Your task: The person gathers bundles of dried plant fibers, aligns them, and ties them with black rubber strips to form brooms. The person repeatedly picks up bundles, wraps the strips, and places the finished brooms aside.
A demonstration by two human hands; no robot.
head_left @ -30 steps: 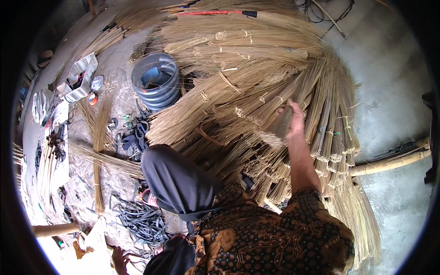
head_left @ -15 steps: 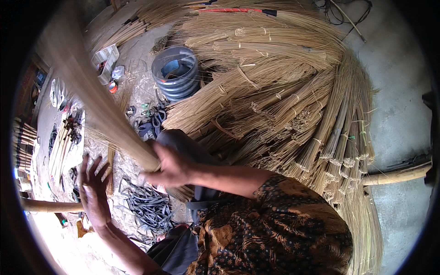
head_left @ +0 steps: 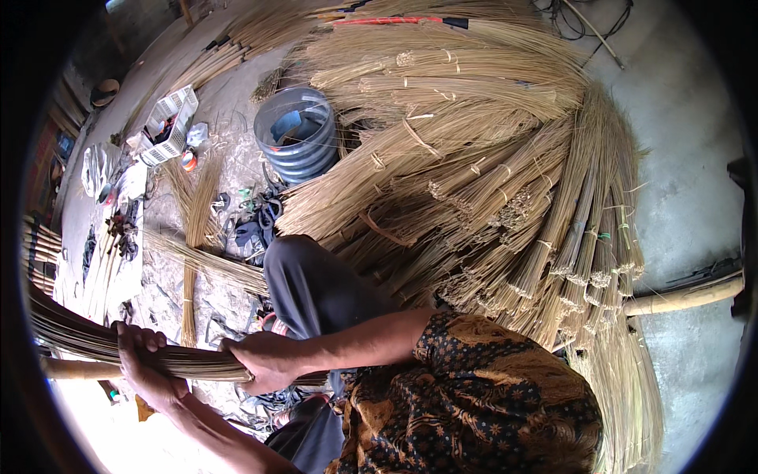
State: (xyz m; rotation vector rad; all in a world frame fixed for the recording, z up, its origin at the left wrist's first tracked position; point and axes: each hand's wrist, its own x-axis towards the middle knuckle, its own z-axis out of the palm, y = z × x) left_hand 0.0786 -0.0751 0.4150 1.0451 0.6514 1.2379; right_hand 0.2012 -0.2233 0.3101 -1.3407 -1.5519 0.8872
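Note:
A bundle of thin straw-like sticks [head_left: 201,363] lies almost level across the lower left, its long end running out past the left rim. My right hand [head_left: 267,362] grips it at the end nearer my body. Farther left, my left hand [head_left: 146,365] is wrapped round the same bundle, with the fingers over the top. A wooden pole [head_left: 79,369] passes just below the bundle, partly behind my left hand. Beyond my hands, another tied stick bundle [head_left: 189,304] rests on the floor.
Big heaps of tied stick bundles [head_left: 474,158] fill the middle and right. A round blue-grey tub [head_left: 296,162] stands beyond my knee [head_left: 304,272]. A white plastic crate [head_left: 170,126] sits farther left. Dark strips [head_left: 272,403] lie on the floor, and several wooden handles [head_left: 43,253] are stacked at the left.
The bundle has swung down from steeply raised to nearly level. My left hand, open and apart before, has closed round it. My right hand has moved lower, still gripping.

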